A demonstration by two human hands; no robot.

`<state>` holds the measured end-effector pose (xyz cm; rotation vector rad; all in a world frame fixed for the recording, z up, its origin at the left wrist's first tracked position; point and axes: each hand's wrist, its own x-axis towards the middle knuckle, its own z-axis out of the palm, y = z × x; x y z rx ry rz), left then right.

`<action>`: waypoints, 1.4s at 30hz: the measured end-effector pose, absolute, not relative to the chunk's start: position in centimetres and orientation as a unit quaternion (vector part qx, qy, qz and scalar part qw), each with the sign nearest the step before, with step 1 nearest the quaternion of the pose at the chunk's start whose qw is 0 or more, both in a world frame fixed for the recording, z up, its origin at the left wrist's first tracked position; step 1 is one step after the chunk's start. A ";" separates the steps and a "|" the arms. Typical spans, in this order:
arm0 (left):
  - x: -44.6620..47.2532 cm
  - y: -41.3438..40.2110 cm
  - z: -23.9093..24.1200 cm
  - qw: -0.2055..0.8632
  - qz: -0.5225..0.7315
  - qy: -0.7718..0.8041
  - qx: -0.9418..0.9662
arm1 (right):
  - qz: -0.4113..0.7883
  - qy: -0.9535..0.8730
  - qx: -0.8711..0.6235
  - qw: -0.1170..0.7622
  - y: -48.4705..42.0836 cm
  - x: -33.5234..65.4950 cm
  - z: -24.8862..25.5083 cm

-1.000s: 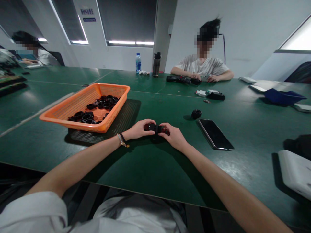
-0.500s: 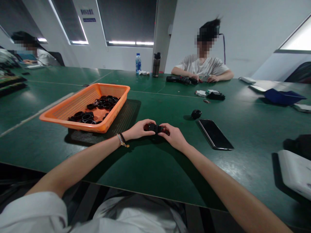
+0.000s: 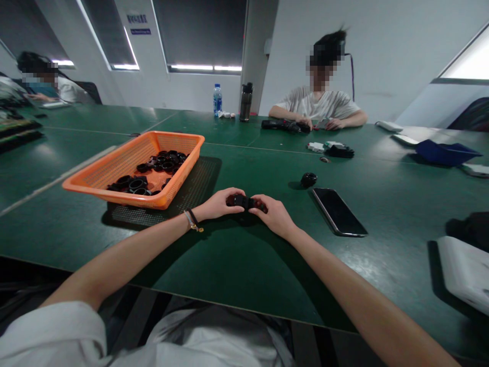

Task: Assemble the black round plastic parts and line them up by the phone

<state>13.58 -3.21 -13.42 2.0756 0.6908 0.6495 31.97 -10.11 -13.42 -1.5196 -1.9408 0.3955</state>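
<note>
Two hands hold one small black part over a green table

The near edge of the table [image 3: 237, 265] runs below the hands, with a broad strip of green in between. More green lies ahead of the hands, up to the far side. The left hand [image 3: 218, 205] and the right hand [image 3: 274, 216] are close together, each curled with thumb and fingers pinched on an end of the black part [image 3: 246, 203]. The part is in the middle, between the hands. It is too small and too hidden to tell if it is one piece or two.

On the left side, the basket [image 3: 114, 165] is near the left hand and takes up a lot of room. On the right side, the phone [image 3: 339, 211] lies flat near the right hand, with a black knob [image 3: 308, 179] just past its top end. A white box [image 3: 464, 270] sits at the far right, well apart. Across the table are a clear bottle [image 3: 217, 99], a dark bottle [image 3: 246, 102] and a blue tray [image 3: 446, 153]. Another person [image 3: 321, 104] sits there too, arms on the table.

The basket is orange with lots of little holes, and black rings [image 3: 142, 168] lie in it in heaps. The table is smooth and a bit shiny. The phone is thin with a dark, glossy face. The knob is round. Two thin bands [image 3: 193, 220] go round the left wrist.
</note>
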 end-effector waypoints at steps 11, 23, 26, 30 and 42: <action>13.6 -3.2 -13.4 0.394 0.253 0.276 0.839 | 0.152 -0.740 -0.561 0.338 -10.4 32.0 -13.4; 13.6 -3.2 -13.4 0.403 0.259 0.278 0.833 | 0.153 -0.737 -0.566 0.338 -10.2 31.9 -13.4; 13.5 -3.1 -13.5 0.405 0.261 0.275 0.832 | 0.150 -0.738 -0.567 0.334 -10.2 31.9 -13.3; 13.5 -3.1 -13.6 0.410 0.257 0.277 0.830 | 0.155 -0.736 -0.574 0.325 -10.2 31.9 -13.3; 13.6 -3.2 -13.4 0.417 0.255 0.275 0.828 | 0.158 -0.737 -0.571 0.325 -10.2 32.0 -13.4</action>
